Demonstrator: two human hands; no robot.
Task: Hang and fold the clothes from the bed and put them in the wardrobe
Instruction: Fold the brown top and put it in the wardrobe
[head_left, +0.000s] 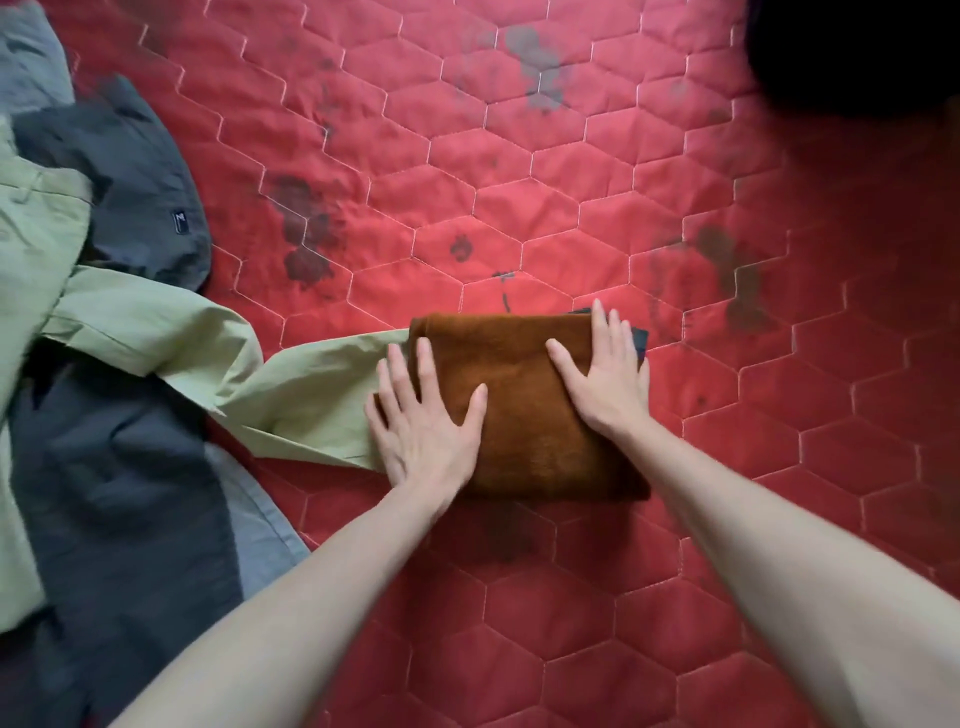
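1. A folded brown garment (524, 410) is laid flat on the red quilted bed (571, 182), in the middle of the visible part of the bed and toward its near side; no edge or corner of the bed can be seen.
2. The left hand (423, 423) is pressed palm-down on the brown garment's left edge, fingers straight and spread; nothing is gripped. Its outer fingers reach past the edge onto the green fabric beside it.
3. The right hand (605, 371) is laid flat on the garment's far right part, fingers straight and close together, fingertips at the far edge; nothing is gripped here either.
4. The garment is thus held between and under both palms, most of its middle and near right corner being left uncovered.
5. A sliver of dark fabric (640, 340) is seen just past the right hand's fingers, at the garment's far right corner.
6. A green garment (156, 332) is spread from the left of the bed, its end touching or running under the brown garment's left edge.
7. Dark grey clothes (135, 176) are heaped with the green garment on the left side of the bed.
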